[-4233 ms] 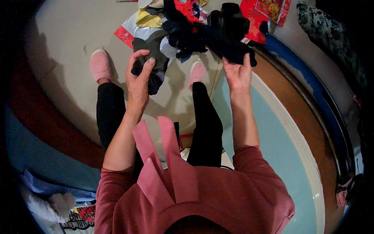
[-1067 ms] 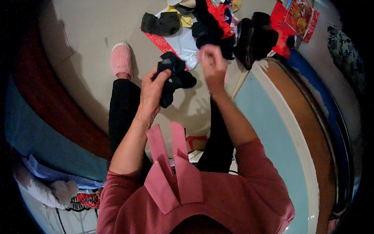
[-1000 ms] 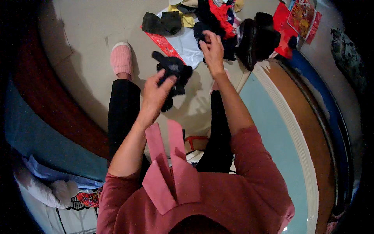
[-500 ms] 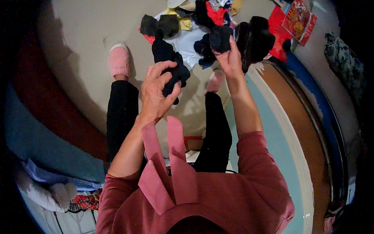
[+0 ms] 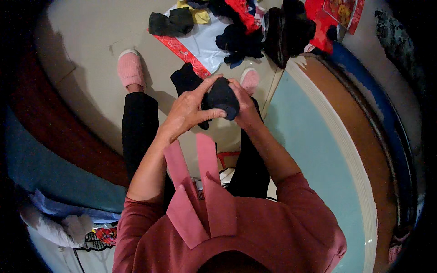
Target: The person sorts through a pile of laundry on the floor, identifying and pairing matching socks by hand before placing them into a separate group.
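A dark rolled cloth bundle [image 5: 222,98], which looks like a balled pair of socks, is between my two hands in front of my lap. My left hand [image 5: 190,109] curves around its near left side, thumb stretched across the front. My right hand [image 5: 246,107] grips it from the right, with its fingers partly hidden behind it. A longer black knitted cloth [image 5: 184,78] shows beyond my left hand and seems held under its fingers. I cannot make out whether it is a sock or a glove.
On the floor ahead, a white and red plastic bag [image 5: 211,48] lies under dark folded socks [image 5: 172,22] and black cloth bundles [image 5: 241,43]. Dark brown furry items [image 5: 289,34] and red packaging [image 5: 321,25] lie farther right. A pale blue-green panel [image 5: 314,150] borders my right side.
My right hand has brought the rolled bundle from the pile back toward me, to meet my left hand. My left hand has shifted slightly right. The view has tilted, raising the floor pile.
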`<state>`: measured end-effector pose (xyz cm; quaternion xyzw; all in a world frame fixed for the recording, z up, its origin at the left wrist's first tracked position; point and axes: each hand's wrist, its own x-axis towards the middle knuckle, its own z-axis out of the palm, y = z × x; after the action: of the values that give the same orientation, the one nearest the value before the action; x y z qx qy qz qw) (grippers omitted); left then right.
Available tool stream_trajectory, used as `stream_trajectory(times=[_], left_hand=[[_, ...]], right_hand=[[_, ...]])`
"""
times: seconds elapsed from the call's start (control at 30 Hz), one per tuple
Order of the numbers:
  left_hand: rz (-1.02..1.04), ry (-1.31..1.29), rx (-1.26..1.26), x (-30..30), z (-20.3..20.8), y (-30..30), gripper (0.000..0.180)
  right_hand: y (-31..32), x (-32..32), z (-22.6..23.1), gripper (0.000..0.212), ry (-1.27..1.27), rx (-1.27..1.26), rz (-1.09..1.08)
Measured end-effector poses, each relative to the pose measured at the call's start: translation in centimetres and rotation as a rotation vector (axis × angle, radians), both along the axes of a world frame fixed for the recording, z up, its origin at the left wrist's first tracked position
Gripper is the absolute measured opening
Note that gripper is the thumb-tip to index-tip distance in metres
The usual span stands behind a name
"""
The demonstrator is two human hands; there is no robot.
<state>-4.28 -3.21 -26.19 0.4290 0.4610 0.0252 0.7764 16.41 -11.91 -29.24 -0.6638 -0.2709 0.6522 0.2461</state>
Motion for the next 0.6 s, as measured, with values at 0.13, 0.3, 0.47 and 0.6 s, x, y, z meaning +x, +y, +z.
stream_trajectory(times=[0.13,0.3,0.47,0.6], left_hand=[[0.126,-0.075,-0.134,0.0,-0.6,-1.2,0.078],[0.519,-0.116,-0.368,0.3,-0.9,-2.1,0.063],[0.511,-0.022,-0.363,-0.5,-1.3,-2.5,0.048],[0.432,-0.010,-0.433,-1.3,-2.2,-3.8,0.043]], right_hand=[[3.3,-1.5,0.7,0.032,0.338,-0.220,-0.056],[4.4,-2.0,-0.9,0.030,0.148,-0.145,0.135],[4.0,2.2,-14.5,0.059,-0.548,0.078,0.033],[6.2,2.7,-20.2,0.068,-0.939,0.189,0.426]])
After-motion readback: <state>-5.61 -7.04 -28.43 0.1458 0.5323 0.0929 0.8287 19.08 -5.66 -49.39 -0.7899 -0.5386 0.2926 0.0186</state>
